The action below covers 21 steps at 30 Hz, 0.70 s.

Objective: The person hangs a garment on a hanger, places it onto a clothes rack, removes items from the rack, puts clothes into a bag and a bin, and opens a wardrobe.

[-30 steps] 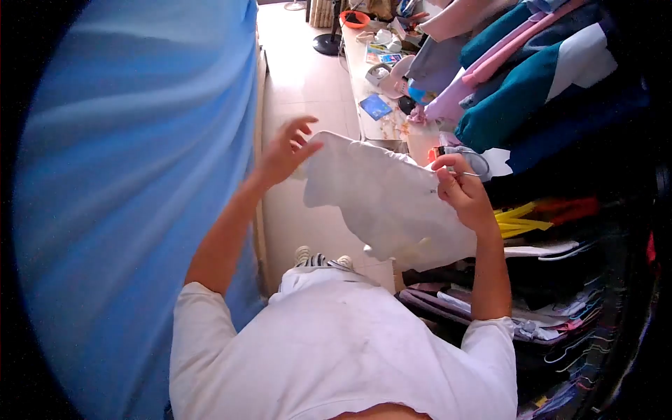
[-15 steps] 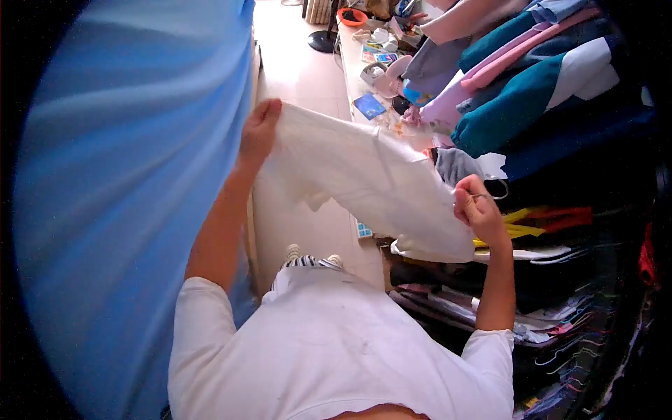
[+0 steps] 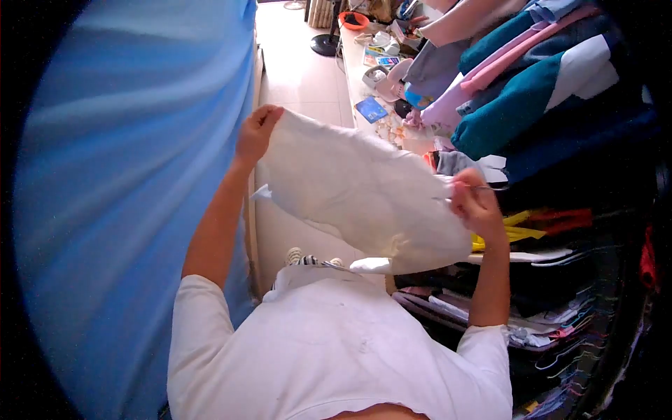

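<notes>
Two hands on it in the head view, and you've got the white cloth (image 3: 350,182) stretched across the middle of the frame! Your left hand (image 3: 257,133) pinches its upper-left corner, your right hand (image 3: 478,203), a touch blurred, grips the edge right of centre, a thin wire (image 3: 498,187) poking out beside it. That wide grip seems to hold the top edge taut, letting the rest hang between the blue sheet (image 3: 133,175) filling the left and the hanging garments (image 3: 518,105) at upper right
</notes>
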{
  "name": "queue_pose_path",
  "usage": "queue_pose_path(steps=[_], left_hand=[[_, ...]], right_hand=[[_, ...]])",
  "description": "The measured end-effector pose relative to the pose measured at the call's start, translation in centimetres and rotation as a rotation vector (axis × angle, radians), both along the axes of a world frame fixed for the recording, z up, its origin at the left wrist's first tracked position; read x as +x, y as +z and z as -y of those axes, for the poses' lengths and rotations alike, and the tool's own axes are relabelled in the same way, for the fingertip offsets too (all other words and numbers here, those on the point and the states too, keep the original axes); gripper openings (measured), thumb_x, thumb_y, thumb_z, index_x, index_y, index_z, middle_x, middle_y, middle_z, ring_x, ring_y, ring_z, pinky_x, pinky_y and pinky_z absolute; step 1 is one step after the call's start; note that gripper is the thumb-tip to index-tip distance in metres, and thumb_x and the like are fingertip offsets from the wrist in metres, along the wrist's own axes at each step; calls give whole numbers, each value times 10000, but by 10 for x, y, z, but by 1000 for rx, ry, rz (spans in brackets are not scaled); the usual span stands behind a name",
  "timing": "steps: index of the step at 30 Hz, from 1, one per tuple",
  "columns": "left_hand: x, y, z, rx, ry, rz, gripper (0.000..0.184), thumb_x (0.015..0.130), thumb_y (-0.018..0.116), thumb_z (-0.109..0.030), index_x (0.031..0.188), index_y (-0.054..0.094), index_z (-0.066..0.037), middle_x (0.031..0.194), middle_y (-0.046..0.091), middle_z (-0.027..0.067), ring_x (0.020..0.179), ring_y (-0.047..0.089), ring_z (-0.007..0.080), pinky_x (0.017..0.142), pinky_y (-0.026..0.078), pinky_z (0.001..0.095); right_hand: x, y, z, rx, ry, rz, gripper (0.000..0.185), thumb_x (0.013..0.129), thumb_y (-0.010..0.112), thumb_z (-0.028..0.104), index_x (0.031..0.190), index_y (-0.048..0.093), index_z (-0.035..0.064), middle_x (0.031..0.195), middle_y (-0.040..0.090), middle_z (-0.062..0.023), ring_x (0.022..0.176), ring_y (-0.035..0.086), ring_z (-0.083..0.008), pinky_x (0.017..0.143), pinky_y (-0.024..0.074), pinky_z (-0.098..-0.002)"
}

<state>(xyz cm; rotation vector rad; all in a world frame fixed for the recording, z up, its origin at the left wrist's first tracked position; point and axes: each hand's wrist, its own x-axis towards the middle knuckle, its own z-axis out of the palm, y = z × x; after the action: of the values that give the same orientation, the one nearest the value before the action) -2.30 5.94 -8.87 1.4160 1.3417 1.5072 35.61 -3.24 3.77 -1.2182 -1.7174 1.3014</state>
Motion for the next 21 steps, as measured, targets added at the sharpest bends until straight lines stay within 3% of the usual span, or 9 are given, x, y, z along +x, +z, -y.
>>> queue_pose_path(steps=[1, 3, 6, 9, 12, 14, 16, 20, 21], left_hand=[[-1, 0, 0, -1, -6, -7, 247, 833, 571, -269, 834, 587, -22, 636, 466, -30, 610, 395, 63, 557, 350, 203], [-5, -3, -5, 16, 43, -154, 228, 833, 571, -254, 844, 595, -27, 641, 476, -33, 613, 402, 63, 561, 354, 203], [-16, -19, -10, -28, 54, -59, 222, 833, 572, -243, 852, 596, -23, 640, 481, -34, 611, 410, 61, 562, 357, 202], [-19, -16, -6, 85, 147, -151, 222, 833, 574, -244, 852, 595, -24, 637, 471, -47, 604, 409, 58, 561, 357, 200], [-28, -9, -8, -46, 95, -46, 198, 832, 574, -232, 854, 599, -37, 647, 492, -36, 599, 424, 57, 562, 364, 197], [-32, -13, -8, 20, 91, -46, 178, 837, 566, -224, 852, 604, -52, 660, 514, -34, 599, 434, 52, 564, 373, 192], [-37, -17, -10, -63, 79, -224, 176, 845, 556, -220, 854, 604, -52, 677, 537, -28, 610, 456, 52, 578, 387, 192], [-9, 21, -3, -41, 59, -283, 199, 849, 552, -241, 902, 599, -55, 744, 560, -18, 667, 478, 59, 618, 405, 202], [7, 37, 2, 15, -105, -253, 217, 854, 542, -252, 939, 593, -59, 796, 571, -1, 719, 495, 71, 649, 410, 206]], right_hand=[[-4, -5, 0, 13, 65, 206, 145, 898, 459, 220, 875, 461, 77, 627, 424, 1, 537, 389, -58, 471, 322, -208], [-6, -4, -5, 27, 26, 154, 148, 896, 462, 222, 871, 463, 76, 633, 426, -3, 538, 395, -62, 478, 332, -209], [-12, 0, -5, 99, -51, 182, 151, 896, 461, 216, 859, 465, 69, 629, 424, -7, 539, 404, -77, 490, 342, -213], [-14, -7, -11, 34, 110, 291, 121, 893, 461, 197, 832, 455, 92, 601, 401, 17, 531, 370, -46, 482, 300, -191], [-19, -7, -11, 78, 86, 223, 108, 898, 450, 190, 848, 461, 95, 589, 387, 24, 518, 360, -42, 471, 289, -183], [-18, -2, -12, 10, 71, 104, 149, 893, 471, 211, 856, 478, 67, 609, 415, 13, 544, 403, -66, 488, 336, -205], [-20, 2, -11, 9, 63, 21, 149, 895, 467, 215, 877, 486, 68, 624, 421, 15, 553, 404, -58, 492, 342, -200], [-41, 6, -19, 70, 77, 25, 147, 895, 467, 214, 908, 490, 69, 638, 429, 13, 560, 409, -58, 496, 353, -201], [-48, 0, -23, 86, 108, 21, 133, 901, 452, 200, 947, 498, 84, 635, 416, 18, 545, 384, -45, 478, 313, -187]])
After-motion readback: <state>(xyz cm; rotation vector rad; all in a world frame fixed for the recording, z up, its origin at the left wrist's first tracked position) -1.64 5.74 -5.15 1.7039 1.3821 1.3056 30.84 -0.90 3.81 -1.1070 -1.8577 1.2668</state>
